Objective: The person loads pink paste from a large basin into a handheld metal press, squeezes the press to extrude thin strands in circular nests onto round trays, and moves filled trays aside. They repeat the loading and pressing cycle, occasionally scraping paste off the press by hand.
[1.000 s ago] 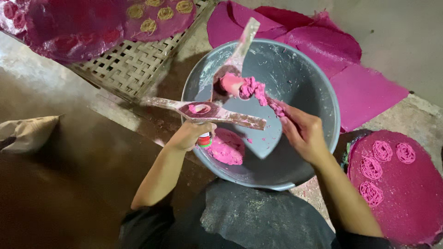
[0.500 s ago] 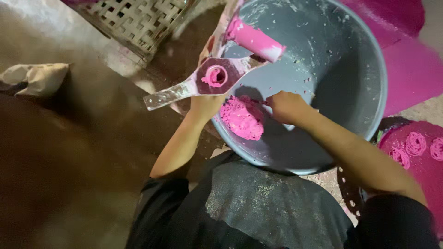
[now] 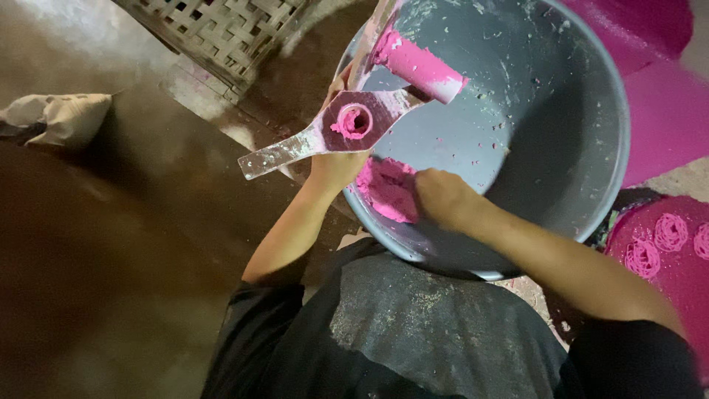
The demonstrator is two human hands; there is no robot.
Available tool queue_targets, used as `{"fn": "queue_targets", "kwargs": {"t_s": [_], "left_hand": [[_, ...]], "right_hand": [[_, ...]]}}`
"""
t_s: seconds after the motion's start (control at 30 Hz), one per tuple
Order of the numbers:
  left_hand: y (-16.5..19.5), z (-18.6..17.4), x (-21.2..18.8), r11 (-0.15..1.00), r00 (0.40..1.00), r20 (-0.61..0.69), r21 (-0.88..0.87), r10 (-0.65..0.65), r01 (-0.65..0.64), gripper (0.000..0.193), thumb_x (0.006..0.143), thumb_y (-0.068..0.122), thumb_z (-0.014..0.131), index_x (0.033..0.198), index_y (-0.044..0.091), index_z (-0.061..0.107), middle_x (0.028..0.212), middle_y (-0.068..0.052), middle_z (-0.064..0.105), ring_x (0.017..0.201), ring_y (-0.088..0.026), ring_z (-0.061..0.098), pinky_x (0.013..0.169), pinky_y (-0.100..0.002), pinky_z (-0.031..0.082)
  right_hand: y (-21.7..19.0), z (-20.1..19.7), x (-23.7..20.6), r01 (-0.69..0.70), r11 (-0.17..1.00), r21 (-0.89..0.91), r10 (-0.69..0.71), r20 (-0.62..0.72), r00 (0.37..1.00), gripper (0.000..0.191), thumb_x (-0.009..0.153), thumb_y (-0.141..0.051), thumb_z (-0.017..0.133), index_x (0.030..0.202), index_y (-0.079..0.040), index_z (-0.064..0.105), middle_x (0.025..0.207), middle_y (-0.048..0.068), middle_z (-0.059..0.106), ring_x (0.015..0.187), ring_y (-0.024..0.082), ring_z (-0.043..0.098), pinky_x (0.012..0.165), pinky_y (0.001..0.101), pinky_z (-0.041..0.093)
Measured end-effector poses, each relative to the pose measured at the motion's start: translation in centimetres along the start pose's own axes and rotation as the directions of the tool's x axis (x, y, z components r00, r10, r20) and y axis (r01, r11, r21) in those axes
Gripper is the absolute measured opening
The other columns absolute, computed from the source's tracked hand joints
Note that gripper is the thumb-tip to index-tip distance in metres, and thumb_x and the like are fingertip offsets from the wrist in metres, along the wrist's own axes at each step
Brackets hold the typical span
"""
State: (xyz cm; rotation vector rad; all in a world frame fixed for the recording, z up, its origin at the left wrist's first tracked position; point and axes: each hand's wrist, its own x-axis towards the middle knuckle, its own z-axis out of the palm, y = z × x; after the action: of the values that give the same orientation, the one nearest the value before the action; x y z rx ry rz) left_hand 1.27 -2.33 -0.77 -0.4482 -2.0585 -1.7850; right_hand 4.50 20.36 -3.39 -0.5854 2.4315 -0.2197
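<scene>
The left hand [image 3: 336,166] gripped the press [image 3: 354,122] at twelve o'clock. The right hand [image 3: 437,198], fingers curled, pinched pink dough [image 3: 384,191]; small pinches likely loaded best.

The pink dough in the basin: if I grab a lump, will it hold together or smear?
The pink dough looks soft and sticky: smears of it coat the wooden press and the grey basin. It probably tears off in clumps, since the heap by the right hand keeps a lumpy shape. Expect residue on fingers.

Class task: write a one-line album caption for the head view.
Left hand holds a wooden press; right hand digs into pink dough in a grey basin.
</scene>
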Motion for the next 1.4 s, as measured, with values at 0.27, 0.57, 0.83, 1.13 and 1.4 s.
{"fn": "queue_targets", "kwargs": {"t_s": [0.27,0.57,0.83,1.13,1.4], "left_hand": [[0.0,-1.3,0.8,0.967,0.997,0.083,0.254,0.008,-0.028,0.045,0.091,0.015,0.080,0.130,0.004,0.060,0.127,-0.013,0.065,0.110,-0.030,0.068,0.096,-0.039,0.057],[2.1,0.2,1.9,0.864,0.885,0.453,0.399,0.106,-0.307,0.063,0.080,0.035,0.081,0.133,0.008,0.061,0.150,-0.011,0.055,0.129,-0.031,0.060,0.104,-0.045,0.052],[0.7,3.5,0.4,0.939,0.822,0.537,-0.148,-0.189,0.312,0.063,0.077,0.028,0.078,0.134,0.007,0.062,0.123,-0.014,0.073,0.111,-0.033,0.070,0.098,-0.040,0.056],[0.0,1.0,2.8,0.956,0.909,0.413,0.285,-0.055,-0.072,0.051,0.085,0.032,0.076,0.130,0.009,0.067,0.124,-0.014,0.071,0.114,-0.029,0.069,0.097,-0.041,0.054],[0.3,3.3,2.1,0.990,0.869,0.482,0.136,-0.108,0.047,0.046,0.087,0.027,0.074,0.129,0.009,0.068,0.130,-0.018,0.067,0.119,-0.034,0.065,0.100,-0.044,0.053]], "right_hand": [[2.6,-6.3,-8.4,0.195,0.794,0.576,-0.171,-0.097,0.980,0.040,0.093,-0.012,0.058,0.131,-0.008,0.067,0.100,0.012,0.077,0.084,0.020,0.068,0.071,0.0351,0.057],[4.9,-14.4,-10.0,0.081,0.756,0.650,-0.114,0.008,0.993,0.035,0.106,-0.026,0.055,0.124,-0.008,0.078,0.079,0.005,0.064,0.066,0.011,0.051,0.057,0.0297,0.043],[-4.1,-13.6,-7.5,0.074,0.848,-0.524,-0.305,-0.369,0.878,0.017,0.083,-0.015,0.063,0.096,-0.007,0.071,0.090,0.013,0.074,0.086,0.031,0.073,0.069,0.0440,0.058],[-5.6,-20.0,-14.9,-0.131,0.858,-0.497,-0.162,-0.503,0.849,0.009,0.083,-0.020,0.064,0.089,-0.016,0.070,0.076,0.005,0.069,0.069,0.027,0.071,0.052,0.0407,0.055],[-4.5,-13.9,-10.1,-0.081,0.827,-0.556,-0.173,-0.389,0.905,0.007,0.088,-0.014,0.062,0.085,-0.009,0.066,0.079,0.011,0.069,0.074,0.024,0.073,0.059,0.0383,0.059]]}}
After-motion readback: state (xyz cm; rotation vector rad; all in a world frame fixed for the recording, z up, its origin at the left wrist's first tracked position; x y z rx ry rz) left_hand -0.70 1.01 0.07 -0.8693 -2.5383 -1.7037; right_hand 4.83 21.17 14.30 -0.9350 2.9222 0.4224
